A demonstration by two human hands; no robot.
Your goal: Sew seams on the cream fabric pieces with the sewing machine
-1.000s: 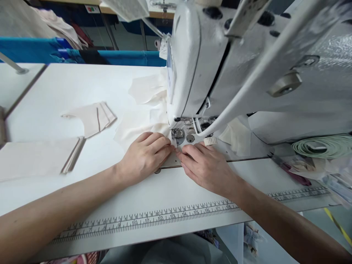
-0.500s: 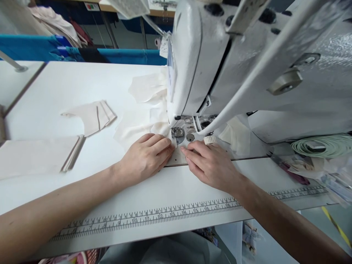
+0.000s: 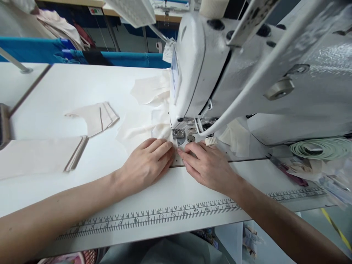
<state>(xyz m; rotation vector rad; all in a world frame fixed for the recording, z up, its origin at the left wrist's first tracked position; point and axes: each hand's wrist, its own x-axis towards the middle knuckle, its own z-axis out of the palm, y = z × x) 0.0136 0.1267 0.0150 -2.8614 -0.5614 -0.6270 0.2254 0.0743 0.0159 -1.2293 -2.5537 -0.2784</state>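
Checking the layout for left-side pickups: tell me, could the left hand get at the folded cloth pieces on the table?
Probably yes. The left hand lies flat by the needle, and the folded cloth pieces sit on its own side with only bare table between.

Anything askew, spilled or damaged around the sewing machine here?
Nothing stands out. The left hand and right hand lie flat at the needle plate. Cream fabric bunches behind the sewing machine; cut pieces sit stacked to the left.
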